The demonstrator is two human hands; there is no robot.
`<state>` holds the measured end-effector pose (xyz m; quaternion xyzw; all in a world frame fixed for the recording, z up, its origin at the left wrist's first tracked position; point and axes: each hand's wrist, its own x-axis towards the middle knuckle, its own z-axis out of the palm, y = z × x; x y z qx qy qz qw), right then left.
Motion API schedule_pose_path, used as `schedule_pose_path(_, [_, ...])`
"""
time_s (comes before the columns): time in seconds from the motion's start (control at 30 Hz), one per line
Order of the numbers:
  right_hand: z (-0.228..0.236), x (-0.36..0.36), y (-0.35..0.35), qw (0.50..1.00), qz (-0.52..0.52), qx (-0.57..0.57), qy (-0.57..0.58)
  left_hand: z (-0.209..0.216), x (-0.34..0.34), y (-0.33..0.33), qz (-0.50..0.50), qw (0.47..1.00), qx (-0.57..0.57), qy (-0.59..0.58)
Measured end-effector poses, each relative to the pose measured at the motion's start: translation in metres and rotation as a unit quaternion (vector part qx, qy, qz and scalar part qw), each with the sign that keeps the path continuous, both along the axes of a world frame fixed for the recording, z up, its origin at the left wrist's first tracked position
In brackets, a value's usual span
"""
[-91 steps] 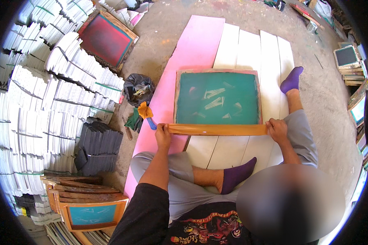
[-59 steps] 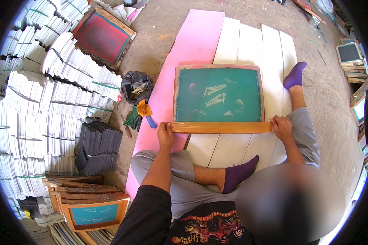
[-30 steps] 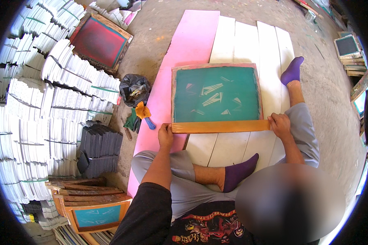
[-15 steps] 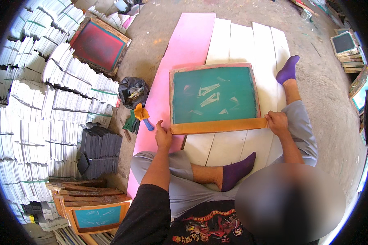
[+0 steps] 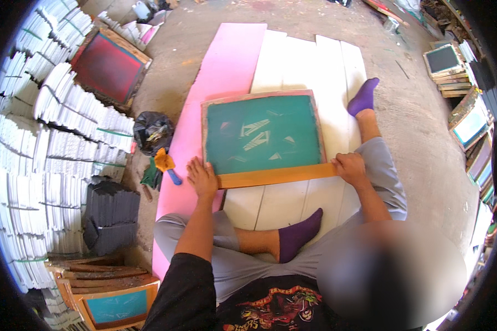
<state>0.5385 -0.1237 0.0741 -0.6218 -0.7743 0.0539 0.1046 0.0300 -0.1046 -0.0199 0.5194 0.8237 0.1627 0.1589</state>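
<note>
Left hand (image 5: pixel 202 177) lies at the near left corner of the framed screen (image 5: pixel 263 135), fingers loosely spread and closed on nothing; whether its palm presses the frame or the pink board (image 5: pixel 178 188) beneath is hidden; farther left, well clear of the fingers, is a crumpled orange piece (image 5: pixel 164 160) with something blue at its near end.

To the right of this hand runs an amber strip (image 5: pixel 276 175), its long axis almost straight left to right, the right end a little farther off than the left; it borders the near edge of the screen, between the two hands; the left hand is nearer to its left end, touching or just beside it; whether it is tape or wood, I cannot tell.

It looks smooth, flat and faintly glossy; the screen beyond it is teal, with pale angular marks about its middle and a worn, pinkish-brown border; it lies across the pink board and the white planks (image 5: pixel 298 60), also longer left to right.

Rightmost, the right hand (image 5: pixel 350 168) is clenched on the strip's right end, knuckles up, just beside the grey trouser knee (image 5: pixel 384 171).
</note>
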Motion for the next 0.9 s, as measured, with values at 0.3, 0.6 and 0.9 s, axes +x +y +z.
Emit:
schedule_pose_path(0.3, [-0.001,0.009,0.011,0.987,-0.023,-0.121,0.104,0.003,-0.008,-0.01,-0.002,1.0,0.021,0.012])
schedule_pose_path(0.6, [0.005,-0.004,0.009,0.989,0.052,-0.07,-0.122,0.008,-0.003,-0.006,-0.011,1.0,0.013,0.004])
schedule_pose_path(0.9, [0.004,-0.025,0.012,0.976,0.043,-0.11,-0.183,0.01,-0.01,-0.014,-0.005,0.999,0.018,0.025])
